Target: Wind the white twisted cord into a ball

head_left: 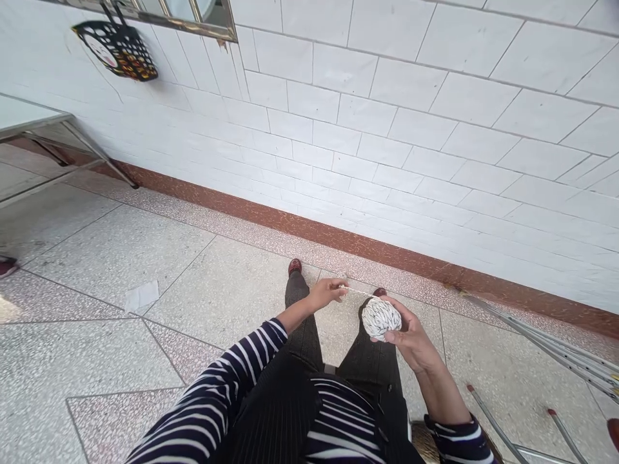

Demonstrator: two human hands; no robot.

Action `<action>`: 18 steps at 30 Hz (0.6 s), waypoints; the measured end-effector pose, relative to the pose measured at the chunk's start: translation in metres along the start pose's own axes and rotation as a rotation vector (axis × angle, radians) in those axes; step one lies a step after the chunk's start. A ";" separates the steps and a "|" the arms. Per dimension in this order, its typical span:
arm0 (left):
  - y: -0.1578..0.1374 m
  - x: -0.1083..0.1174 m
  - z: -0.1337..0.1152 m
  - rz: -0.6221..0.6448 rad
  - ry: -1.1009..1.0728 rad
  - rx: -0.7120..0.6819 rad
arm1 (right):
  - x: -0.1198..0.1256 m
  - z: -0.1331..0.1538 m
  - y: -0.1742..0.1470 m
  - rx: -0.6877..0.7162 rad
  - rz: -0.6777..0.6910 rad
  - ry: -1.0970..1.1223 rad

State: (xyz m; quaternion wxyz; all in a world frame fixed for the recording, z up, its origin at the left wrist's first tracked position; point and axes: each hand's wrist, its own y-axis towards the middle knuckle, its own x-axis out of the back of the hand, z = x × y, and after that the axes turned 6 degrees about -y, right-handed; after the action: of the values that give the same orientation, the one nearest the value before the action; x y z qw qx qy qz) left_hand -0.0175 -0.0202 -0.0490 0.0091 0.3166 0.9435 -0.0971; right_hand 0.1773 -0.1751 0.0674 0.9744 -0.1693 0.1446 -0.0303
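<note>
a white-tiled wall (367, 122) meets a reddish-brown skirting (358, 242); a metal-legged table (24, 112) stands near the wall-side edge of the speckled floor (232, 277).

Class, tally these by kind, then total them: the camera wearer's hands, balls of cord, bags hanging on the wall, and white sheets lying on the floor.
Hands (left hand, right hand): 2
Ball of cord: 1
Hanging bag: 1
White sheet: 1
Total: 5
</note>
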 end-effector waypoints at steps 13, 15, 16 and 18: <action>0.011 0.030 -0.058 -0.017 0.131 -0.175 | 0.011 0.002 -0.003 0.096 0.011 0.187; 0.012 0.033 -0.052 -0.064 0.284 -0.192 | 0.012 0.005 -0.005 0.093 0.016 0.230; 0.013 0.034 -0.048 -0.085 0.328 -0.189 | 0.013 0.009 -0.007 0.100 0.023 0.245; 0.015 0.039 -0.041 -0.127 0.358 -0.172 | 0.012 0.018 -0.012 0.140 0.028 0.281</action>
State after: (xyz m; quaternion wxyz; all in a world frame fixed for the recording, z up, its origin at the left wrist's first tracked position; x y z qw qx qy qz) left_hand -0.0379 0.0229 -0.0146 -0.1377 0.2666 0.9530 0.0411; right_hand 0.1942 -0.1817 0.0847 0.9543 -0.0928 0.2795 -0.0501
